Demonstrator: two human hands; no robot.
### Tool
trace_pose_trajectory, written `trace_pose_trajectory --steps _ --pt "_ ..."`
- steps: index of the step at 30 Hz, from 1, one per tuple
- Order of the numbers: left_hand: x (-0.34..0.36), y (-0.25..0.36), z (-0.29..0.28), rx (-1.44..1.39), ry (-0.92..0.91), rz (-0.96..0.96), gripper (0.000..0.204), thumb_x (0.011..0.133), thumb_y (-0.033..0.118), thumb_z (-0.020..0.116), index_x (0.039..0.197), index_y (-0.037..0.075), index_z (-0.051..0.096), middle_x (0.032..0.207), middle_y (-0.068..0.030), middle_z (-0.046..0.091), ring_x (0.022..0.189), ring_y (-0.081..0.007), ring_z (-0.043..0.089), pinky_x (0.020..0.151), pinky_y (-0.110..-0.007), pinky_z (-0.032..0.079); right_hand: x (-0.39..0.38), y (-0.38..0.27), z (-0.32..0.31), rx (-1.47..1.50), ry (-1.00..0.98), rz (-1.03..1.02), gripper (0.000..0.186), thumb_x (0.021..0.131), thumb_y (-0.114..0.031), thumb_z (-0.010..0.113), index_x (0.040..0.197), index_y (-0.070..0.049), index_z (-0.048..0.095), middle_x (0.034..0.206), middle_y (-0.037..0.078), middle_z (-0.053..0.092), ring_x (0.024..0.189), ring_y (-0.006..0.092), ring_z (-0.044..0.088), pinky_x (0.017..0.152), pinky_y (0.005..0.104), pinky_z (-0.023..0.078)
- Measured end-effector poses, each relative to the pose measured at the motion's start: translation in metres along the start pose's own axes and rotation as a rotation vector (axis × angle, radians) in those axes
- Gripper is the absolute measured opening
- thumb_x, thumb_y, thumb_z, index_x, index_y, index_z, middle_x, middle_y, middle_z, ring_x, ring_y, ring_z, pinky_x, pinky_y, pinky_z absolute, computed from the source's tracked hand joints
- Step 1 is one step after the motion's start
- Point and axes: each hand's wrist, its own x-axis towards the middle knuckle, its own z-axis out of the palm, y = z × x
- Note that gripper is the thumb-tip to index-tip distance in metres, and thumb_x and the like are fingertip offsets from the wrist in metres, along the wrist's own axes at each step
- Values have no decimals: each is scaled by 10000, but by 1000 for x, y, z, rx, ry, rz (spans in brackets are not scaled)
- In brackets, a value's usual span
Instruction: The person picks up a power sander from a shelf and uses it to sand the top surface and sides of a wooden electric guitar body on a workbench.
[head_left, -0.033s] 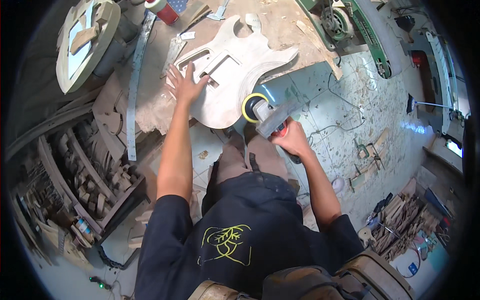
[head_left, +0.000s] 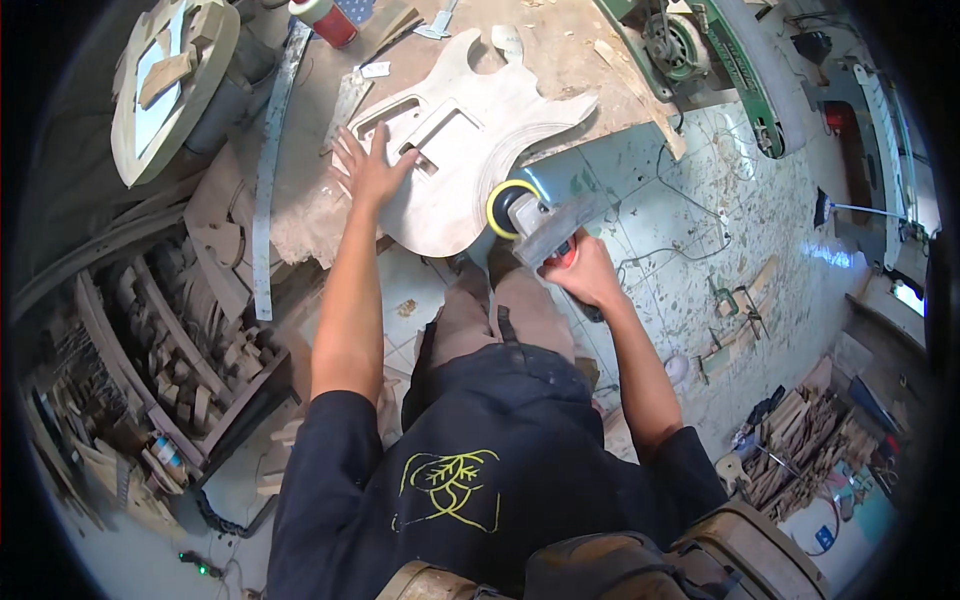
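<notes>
Shifted slightly right: your sander [head_left: 550, 232], held in your right hand [head_left: 587, 273], fingers wrapped round it; work seemingly little altered. Guitar body [head_left: 482, 148]: far side, on the table [head_left: 300, 200], beneath your left hand [head_left: 370, 182], fingers wide. Markings: yellow emblem [head_left: 456, 476] on shirt [head_left: 500, 425]; green machine [head_left: 727, 50], lettering unreadable.

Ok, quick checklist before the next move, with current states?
1. Left hand steadying the pale wooden guitar-shaped body: ok, fingers spread over its left edge.
2. Right hand gripping the grey-and-red handheld power tool: ok.
3. Left hand away from the yellow-rimmed black round disc: ok, well to its left.
4. Body fully on the brown table: not ok, near end overhangs.
5. Body clamped: not ok, no clamp shows on it.
6. Disc stopped: cannot tell from stills.
</notes>
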Motion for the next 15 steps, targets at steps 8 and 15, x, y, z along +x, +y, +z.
trace_pose_trajectory --steps 8,15 --pt "1 2 -2 -14 -32 -32 953 765 758 641 1565 335 343 1664 -241 -122 1525 -435 -172 1155 -691 -51 68 5 -39 -116 46 -118 545 635 -266 799 1048 44 624 913 263 708 891 410 706 804 436 547" --pt "1 1 -2 -11 -31 -13 946 764 758 643 1567 360 340 1669 -230 -114 1529 -425 -167 1156 -674 -75 104 0 -58 -271 -73 -182 529 602 -267 761 998 49 609 892 281 684 900 452 670 813 479 527"
